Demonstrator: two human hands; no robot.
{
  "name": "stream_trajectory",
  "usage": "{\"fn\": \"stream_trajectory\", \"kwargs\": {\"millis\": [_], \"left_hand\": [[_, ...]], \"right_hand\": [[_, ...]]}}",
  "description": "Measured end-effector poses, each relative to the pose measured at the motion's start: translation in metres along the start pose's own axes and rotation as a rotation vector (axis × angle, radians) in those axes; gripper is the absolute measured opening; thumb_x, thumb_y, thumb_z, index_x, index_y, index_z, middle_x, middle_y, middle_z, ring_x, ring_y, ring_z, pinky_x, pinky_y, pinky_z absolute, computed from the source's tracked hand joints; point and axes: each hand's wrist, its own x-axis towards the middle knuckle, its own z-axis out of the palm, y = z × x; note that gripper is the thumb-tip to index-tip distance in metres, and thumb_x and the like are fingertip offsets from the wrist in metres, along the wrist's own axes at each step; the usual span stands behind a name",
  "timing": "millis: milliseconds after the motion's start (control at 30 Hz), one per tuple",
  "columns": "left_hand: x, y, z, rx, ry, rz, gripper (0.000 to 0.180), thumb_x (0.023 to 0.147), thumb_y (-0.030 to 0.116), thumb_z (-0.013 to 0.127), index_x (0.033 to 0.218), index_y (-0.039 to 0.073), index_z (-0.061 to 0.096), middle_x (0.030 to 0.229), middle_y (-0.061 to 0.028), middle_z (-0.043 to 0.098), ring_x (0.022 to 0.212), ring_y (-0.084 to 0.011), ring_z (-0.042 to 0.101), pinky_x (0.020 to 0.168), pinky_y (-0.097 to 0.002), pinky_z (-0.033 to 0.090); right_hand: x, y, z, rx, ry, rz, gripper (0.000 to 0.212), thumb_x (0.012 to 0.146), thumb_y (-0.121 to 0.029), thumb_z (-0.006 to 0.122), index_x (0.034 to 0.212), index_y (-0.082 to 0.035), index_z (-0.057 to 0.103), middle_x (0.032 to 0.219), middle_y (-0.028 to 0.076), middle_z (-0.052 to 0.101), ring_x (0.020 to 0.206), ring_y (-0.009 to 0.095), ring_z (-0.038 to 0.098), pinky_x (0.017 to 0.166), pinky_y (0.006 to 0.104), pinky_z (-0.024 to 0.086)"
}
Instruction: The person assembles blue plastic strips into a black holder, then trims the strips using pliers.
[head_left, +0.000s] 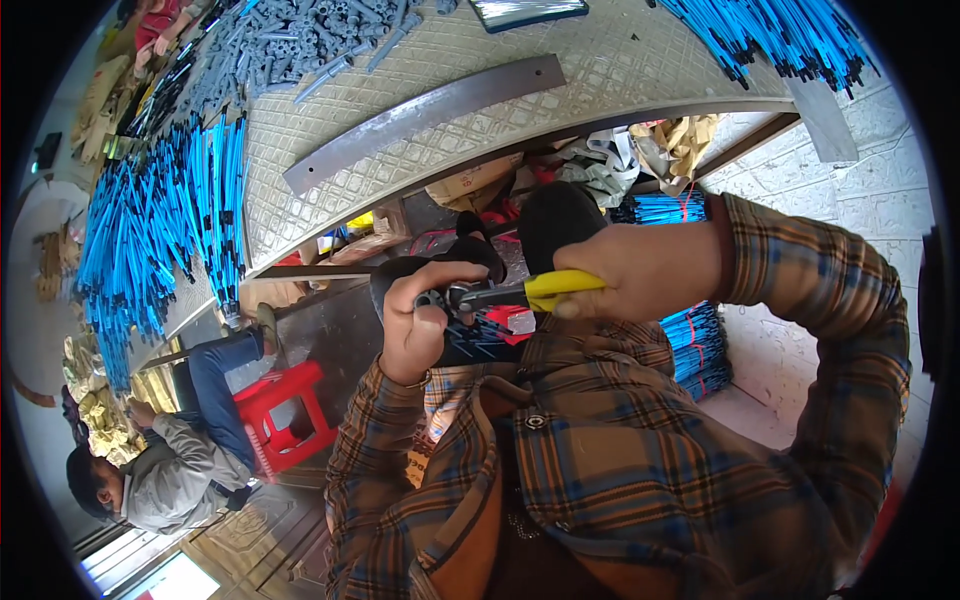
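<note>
My right hand (625, 268) is wrapped round the yellow handles of a pair of pliers (548, 288), held level above my lap. Their dark metal jaws point left and meet my left hand (422, 318). Its fingers are curled round a small grey plastic fitting (430, 299) with a round opening, right at the jaw tips. Whether the jaws grip the fitting I cannot tell, since fingers cover part of it. Beneath both hands, several thin dark pieces (482, 348) lie on my lap.
A patterned table (440, 125) spans the far side, bearing a curved metal strip (420, 120), a heap of grey fittings (290, 45) and bundles of blue rods (165, 230). More blue rods (693, 345) stand at right. A person (180, 470) sits near a red stool (287, 418).
</note>
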Motion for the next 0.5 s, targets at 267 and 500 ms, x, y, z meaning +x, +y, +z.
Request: {"fn": "stream_trajectory", "kwargs": {"millis": [267,500], "left_hand": [[-0.001,0.001,-0.004,0.029,0.144,0.099,0.074,0.084,0.061,0.043,0.108,-0.007,0.055,0.074,-0.0061,0.057,0.062,-0.0097,0.052,0.061,-0.0237,0.042],[-0.006,-0.012,-0.025,-0.418,0.147,0.176,0.096,0.074,0.073,0.034,0.124,-0.009,0.040,0.060,-0.0063,0.052,0.056,-0.0134,0.049,0.058,-0.0271,0.042]], "right_hand": [[0.015,-0.015,0.006,-0.532,0.158,0.097,0.030,0.087,-0.031,0.055,0.095,-0.002,0.054,0.081,0.015,0.058,0.072,0.032,0.059,0.061,0.0377,0.045],[0.059,0.042,0.047,0.041,0.369,-0.160,0.028,0.083,-0.029,0.058,0.101,-0.007,0.058,0.086,0.015,0.055,0.079,0.030,0.057,0.070,0.0360,0.045]]}}
